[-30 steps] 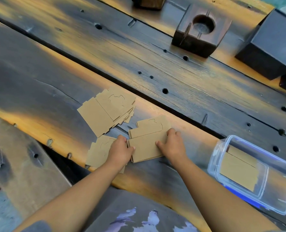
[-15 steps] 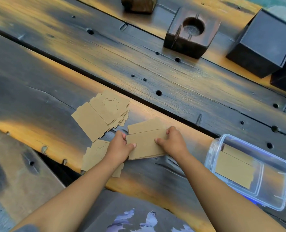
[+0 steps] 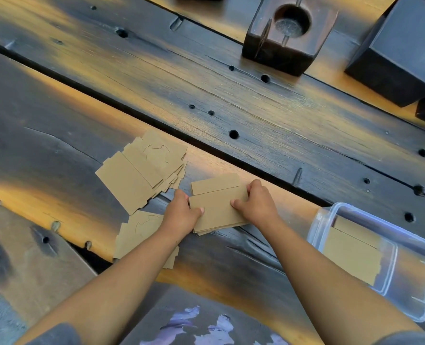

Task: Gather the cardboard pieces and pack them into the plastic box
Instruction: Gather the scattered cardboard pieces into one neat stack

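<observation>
1. Holding a small stack of cardboard pieces with both hands, I press it from two sides. It lies flat on the dark wooden surface.
2. My left hand grips the left edge of the stack. Its thumb lies on top and the other fingers are tucked against the side.
3. My right hand grips the right edge. Its thumb lies on top too, and the fingers curl over the far corner. Both hands are closed on the stack.
4. Under my left arm lie more loose cardboard pieces, flat on the surface. One has a curved cut in it. My arm hides part of them.
5. To my right sits the clear plastic box, near the edge of the surface. It is open on top. Some cardboard is already inside it, lying flat at the left end.
6. A bit farther, left of the stack, is a spread pile of cardboard. The pieces fan out over each other. The top one has a curved cut as well. This pile is just beside my left hand.
7. Far away at the top stands a dark wooden block with a round hole in it.
8. Right of it stands a dark box.
</observation>
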`<state>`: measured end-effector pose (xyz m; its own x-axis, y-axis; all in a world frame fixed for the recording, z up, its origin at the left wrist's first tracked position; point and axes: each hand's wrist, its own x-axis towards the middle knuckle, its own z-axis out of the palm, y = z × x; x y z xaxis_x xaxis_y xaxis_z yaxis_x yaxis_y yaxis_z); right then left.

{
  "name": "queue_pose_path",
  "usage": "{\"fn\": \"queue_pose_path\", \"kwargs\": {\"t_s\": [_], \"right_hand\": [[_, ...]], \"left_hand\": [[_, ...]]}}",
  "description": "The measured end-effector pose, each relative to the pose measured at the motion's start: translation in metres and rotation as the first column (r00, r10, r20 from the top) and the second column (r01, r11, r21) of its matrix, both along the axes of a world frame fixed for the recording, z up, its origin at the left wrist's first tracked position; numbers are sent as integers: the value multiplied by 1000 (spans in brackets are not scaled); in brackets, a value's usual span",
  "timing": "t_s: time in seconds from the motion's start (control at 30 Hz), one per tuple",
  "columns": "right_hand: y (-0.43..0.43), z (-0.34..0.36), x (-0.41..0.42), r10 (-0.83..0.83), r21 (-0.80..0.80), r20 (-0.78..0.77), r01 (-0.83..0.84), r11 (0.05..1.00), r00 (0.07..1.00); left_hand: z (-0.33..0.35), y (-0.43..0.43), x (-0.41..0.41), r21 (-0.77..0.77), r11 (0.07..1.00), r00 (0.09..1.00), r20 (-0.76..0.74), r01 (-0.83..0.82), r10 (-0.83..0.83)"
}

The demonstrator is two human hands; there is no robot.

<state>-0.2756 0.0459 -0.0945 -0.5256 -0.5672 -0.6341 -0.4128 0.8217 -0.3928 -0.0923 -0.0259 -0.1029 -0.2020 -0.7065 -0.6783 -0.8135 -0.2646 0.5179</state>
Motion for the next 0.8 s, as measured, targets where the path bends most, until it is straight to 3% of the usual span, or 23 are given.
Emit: {"fn": "queue_pose_path", "kwargs": {"t_s": [0.23, 0.3, 0.37, 0.43, 0.57, 0.8], "right_hand": [[0, 3, 1, -5, -21, -61, 4, 1000, 998], [1, 3, 2, -24, -5, -36, 23, 1000, 999], [5, 1, 3, -75, 9, 8, 75, 997, 997], [13, 0, 2, -147, 24, 56, 146, 989, 988], [31, 6, 6, -194, 39, 123, 191, 981, 973], [51, 23, 56, -127, -15, 203, 133, 991, 971]], "left_hand": [[7, -2, -7, -17, 1000, 997, 75, 17, -16], [13, 1, -14, 103, 982, 987, -11, -158, 160], [21, 5, -17, 273, 897, 914, -118, -347, 389], [27, 7, -17, 362, 847, 869, -163, -389, 468], [33, 14, -3, 315, 885, 885, -207, -343, 417], [39, 31, 61, 213, 921, 904, -216, -326, 369]]}}
